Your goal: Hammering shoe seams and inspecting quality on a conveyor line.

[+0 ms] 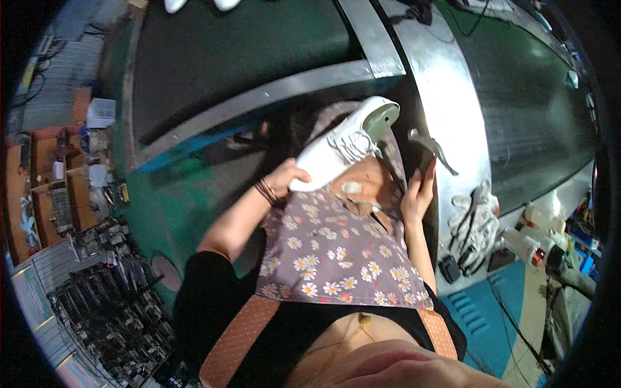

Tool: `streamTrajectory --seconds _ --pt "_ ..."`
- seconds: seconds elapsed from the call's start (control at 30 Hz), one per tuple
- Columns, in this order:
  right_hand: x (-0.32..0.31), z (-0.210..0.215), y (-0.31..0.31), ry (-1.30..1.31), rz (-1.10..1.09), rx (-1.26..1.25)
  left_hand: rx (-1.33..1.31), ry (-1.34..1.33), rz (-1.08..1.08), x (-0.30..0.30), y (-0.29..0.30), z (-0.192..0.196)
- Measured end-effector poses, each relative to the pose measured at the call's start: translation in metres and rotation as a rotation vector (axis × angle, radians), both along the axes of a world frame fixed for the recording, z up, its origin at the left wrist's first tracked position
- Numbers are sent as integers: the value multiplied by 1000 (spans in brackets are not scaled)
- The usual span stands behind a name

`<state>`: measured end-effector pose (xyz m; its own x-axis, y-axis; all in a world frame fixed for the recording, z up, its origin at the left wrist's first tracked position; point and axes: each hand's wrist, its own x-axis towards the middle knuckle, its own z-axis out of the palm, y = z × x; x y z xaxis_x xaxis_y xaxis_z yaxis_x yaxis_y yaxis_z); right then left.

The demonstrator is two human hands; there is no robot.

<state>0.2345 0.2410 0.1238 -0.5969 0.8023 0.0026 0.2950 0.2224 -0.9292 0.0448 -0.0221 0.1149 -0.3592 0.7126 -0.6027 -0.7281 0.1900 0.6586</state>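
Observation:
A white lace-up sneaker (pixel 323 161) with a green insole lies tilted over my lap, its opening toward the upper right. My left hand (pixel 283 179) grips it by the toe end. To the right of the shoe, my right hand (pixel 419 197) is closed around the handle of a hammer (pixel 435 150) with a curved metal head. The hammer head stands apart from the shoe, near the metal edge of the bench. Under the shoe lies my grey daisy-patterned apron (pixel 323 252), with a worn tan patch (pixel 365 184) on it.
A dark belt (pixel 246 58) in a metal frame runs ahead, with white shoes (pixel 200 4) at its far edge. At the right, gloves (pixel 475 216) rest on a metal ledge (pixel 453 84) near bottles (pixel 521 242). Dark metal parts (pixel 113 297) and a wooden tray (pixel 81 187) sit left.

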Motion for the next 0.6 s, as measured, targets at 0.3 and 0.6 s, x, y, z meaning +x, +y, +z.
streamTrajectory --seconds 0.3,0.6 --pt "8 -34 -10 -93 358 210 480 -9 220 -9 -25 62" --pt "-1 -35 -7 -169 398 208 421 -136 869 -111 -64 98"
